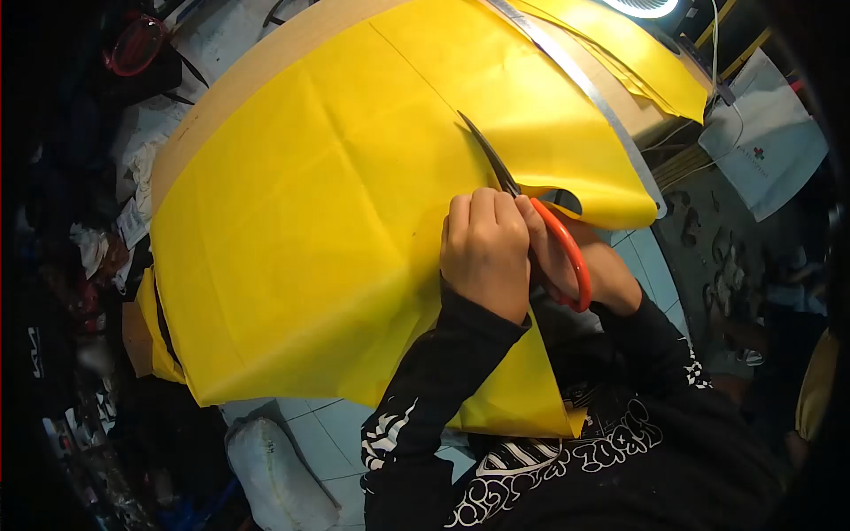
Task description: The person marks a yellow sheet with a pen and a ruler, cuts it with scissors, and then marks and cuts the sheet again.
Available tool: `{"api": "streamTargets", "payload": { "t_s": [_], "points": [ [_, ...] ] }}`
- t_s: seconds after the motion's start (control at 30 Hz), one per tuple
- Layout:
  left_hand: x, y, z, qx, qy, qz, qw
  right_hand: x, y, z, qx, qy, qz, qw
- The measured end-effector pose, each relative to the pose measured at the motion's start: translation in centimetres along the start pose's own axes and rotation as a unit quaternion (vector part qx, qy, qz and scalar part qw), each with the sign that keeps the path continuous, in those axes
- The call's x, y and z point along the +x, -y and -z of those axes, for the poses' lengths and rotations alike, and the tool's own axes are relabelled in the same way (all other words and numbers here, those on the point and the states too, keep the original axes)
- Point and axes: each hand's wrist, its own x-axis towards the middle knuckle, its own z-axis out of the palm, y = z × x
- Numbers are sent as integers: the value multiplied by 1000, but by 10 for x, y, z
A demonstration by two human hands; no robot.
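Note:
A large yellow sheet lies over the table and hangs past its near edge, with a thin dark line drawn near its top. My right hand holds scissors with red-orange handles; their dark blades point up and left over the sheet. The sheet is cut below the blades, and its right part curls up beside them. My left hand is closed at the cut edge, just left of the handles, its fingers wrapped on the yellow sheet. Its fingertips are hidden.
A long metal ruler lies across the right side of the sheet. More folded yellow material is at the upper right. A white bag hangs at the right. On the tiled floor stands a stuffed pale sack.

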Motion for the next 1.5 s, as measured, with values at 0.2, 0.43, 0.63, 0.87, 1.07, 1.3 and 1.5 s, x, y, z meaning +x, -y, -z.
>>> {"api": "streamTargets", "payload": {
  "t_s": [0.2,0.43,0.63,0.87,1.07,1.3,1.5],
  "points": [
    [-1,1,3,27,26,-13,999,1,4,-2,-2,-27,5,1000],
    [-5,2,6,4,28,-25,999,4,10,3,-18,11,-66,998],
    [-8,1,6,-8,28,-24,999,4,10,2,-9,4,-60,998],
    [-8,1,6,-43,5,-21,999,4,15,5,5,31,-101,994],
    [-9,-2,10,-43,17,1,999,2,11,3,-21,9,-54,998],
    [-13,-5,8,-60,-2,20,998,5,24,4,-1,20,-142,990],
    [-13,-7,8,-65,-19,36,997,5,18,2,-19,5,-100,995]
  ]
}}
